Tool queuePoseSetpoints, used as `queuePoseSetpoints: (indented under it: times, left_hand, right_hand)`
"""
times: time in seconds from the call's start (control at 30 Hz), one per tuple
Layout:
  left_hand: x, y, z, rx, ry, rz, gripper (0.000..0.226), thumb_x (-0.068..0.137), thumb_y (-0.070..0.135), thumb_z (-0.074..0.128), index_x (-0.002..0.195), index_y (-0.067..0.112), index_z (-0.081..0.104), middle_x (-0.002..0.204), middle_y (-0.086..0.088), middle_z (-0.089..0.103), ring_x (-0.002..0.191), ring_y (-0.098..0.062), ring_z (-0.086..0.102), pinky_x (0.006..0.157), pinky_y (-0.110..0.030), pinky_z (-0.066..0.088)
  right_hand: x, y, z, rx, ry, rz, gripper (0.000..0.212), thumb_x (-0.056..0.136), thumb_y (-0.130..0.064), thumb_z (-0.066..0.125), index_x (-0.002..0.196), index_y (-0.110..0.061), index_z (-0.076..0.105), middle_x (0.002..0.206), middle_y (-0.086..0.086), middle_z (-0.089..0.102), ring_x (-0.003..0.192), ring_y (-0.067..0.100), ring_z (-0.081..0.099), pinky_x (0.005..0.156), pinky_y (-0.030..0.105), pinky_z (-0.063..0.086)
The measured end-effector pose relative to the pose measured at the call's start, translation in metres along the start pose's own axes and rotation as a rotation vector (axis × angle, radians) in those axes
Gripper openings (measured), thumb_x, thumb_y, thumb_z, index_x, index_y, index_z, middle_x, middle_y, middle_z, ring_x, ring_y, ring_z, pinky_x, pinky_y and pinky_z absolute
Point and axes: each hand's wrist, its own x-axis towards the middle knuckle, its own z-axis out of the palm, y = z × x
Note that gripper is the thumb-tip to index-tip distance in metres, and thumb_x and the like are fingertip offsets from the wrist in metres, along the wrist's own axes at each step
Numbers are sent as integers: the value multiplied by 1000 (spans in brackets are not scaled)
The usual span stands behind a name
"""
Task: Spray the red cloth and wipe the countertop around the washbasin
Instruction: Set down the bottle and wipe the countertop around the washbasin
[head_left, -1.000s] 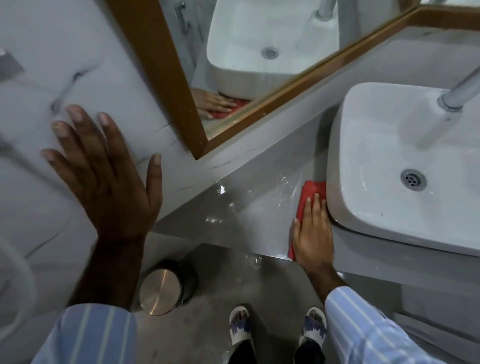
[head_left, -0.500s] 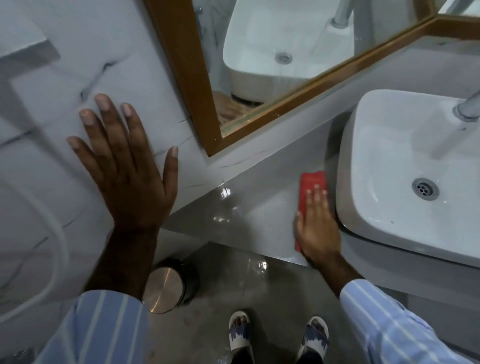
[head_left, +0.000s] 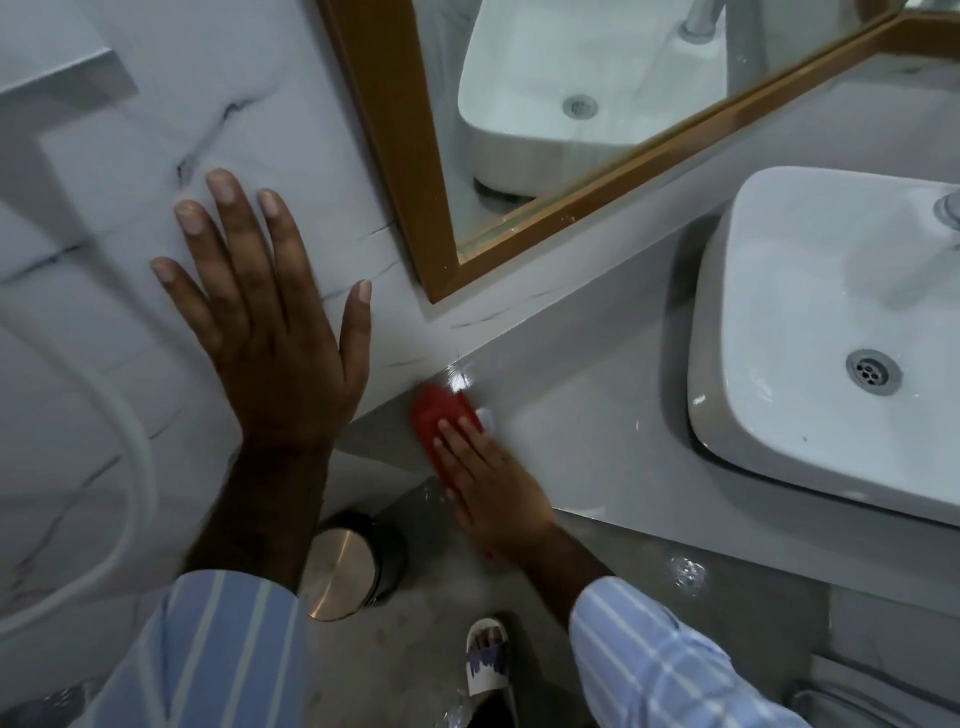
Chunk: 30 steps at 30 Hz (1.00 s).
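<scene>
The red cloth (head_left: 439, 418) lies on the grey countertop (head_left: 597, 441) at its far left end, near the corner where the wall meets it. My right hand (head_left: 488, 483) presses flat on the cloth, fingers covering its near part. The white washbasin (head_left: 810, 332) sits on the countertop to the right, well apart from the cloth. My left hand (head_left: 265, 322) is spread flat against the marble wall (head_left: 104, 182) on the left, holding nothing. No spray bottle is in sight.
A wood-framed mirror (head_left: 545, 135) hangs above the countertop and reflects the basin. A small bin with a metal lid (head_left: 337, 571) stands on the floor below the countertop's left end. A white hose (head_left: 140, 467) curves along the left wall. A faucet (head_left: 948, 208) shows at the right edge.
My right hand has slid the red cloth leftward, from beside the washbasin to the countertop's left end by the wall. My left hand stays flat on the wall.
</scene>
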Motion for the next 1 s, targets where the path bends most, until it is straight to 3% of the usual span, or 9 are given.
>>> queuePoseSetpoints:
  times: [0.13, 0.23, 0.3, 0.37, 0.5, 0.63, 0.8, 0.9, 1.0]
  left_hand:
    - [0, -3, 0, 4, -15, 7, 79, 112, 55, 48, 164, -1, 28, 164, -36, 42, 150, -58, 41, 121, -74, 31]
    - [2, -1, 1, 37, -16, -1, 80, 112, 57, 48, 163, -1, 30, 164, -35, 43, 150, -58, 42, 121, -74, 31]
    - [1, 3, 2, 47, -17, -19, 80, 112, 56, 48, 163, -3, 31, 164, -36, 43, 150, -59, 42, 120, -76, 31]
    - [0, 5, 2, 25, -9, -22, 80, 112, 54, 48, 162, -6, 33, 163, -38, 43, 149, -62, 42, 119, -78, 31]
    - [-5, -2, 5, -91, -73, -35, 79, 115, 54, 40, 166, -6, 27, 169, -37, 31, 156, -61, 30, 121, -83, 28]
    - [-12, -16, 23, -177, -118, -48, 81, 115, 58, 33, 172, 4, 15, 177, -27, 19, 164, -50, 21, 128, -70, 26]
    - [-21, -31, 73, -227, -216, -124, 84, 111, 67, 32, 175, 20, 5, 182, -12, 14, 168, -34, 18, 133, -57, 26]
    - [-21, -28, 71, -276, -233, -146, 85, 111, 67, 33, 175, 18, 6, 182, -13, 14, 167, -35, 19, 133, -58, 28]
    - [-18, -18, 47, -253, -169, -106, 84, 112, 63, 34, 174, 12, 9, 181, -19, 15, 166, -42, 20, 130, -63, 27]
  right_hand:
    - [-48, 50, -14, 70, 70, 326, 65, 105, -40, 39, 163, -15, 24, 172, 4, 17, 160, 24, 13, 126, 49, 26]
    - [-30, 44, -21, 96, 158, 629, 64, 104, -33, 39, 161, -7, 26, 170, 13, 22, 158, 32, 17, 125, 52, 28]
    - [4, 10, -15, 111, 213, 638, 67, 93, -21, 60, 153, 0, 41, 160, 23, 41, 148, 42, 39, 114, 59, 43]
    - [38, -32, -8, 182, 223, 477, 70, 83, -19, 75, 147, -3, 51, 152, 21, 53, 140, 41, 51, 109, 58, 49]
    - [65, -90, 3, 183, 14, 295, 69, 103, -29, 50, 163, -11, 19, 172, 12, 11, 159, 34, 7, 128, 50, 12]
    - [41, -54, 5, 195, 42, 289, 66, 103, -32, 44, 161, -8, 25, 172, 12, 17, 159, 33, 11, 127, 52, 19]
    - [-75, 33, -17, 143, 165, 602, 69, 97, -36, 47, 160, -14, 32, 169, 7, 25, 157, 27, 22, 125, 51, 27]
    - [-156, 78, -36, 138, 177, 845, 67, 102, -40, 34, 162, -14, 26, 170, 6, 20, 159, 25, 16, 123, 55, 30]
    - [-163, 85, -40, 146, 216, 921, 63, 104, -37, 32, 162, -13, 27, 170, 7, 25, 158, 27, 16, 122, 56, 33]
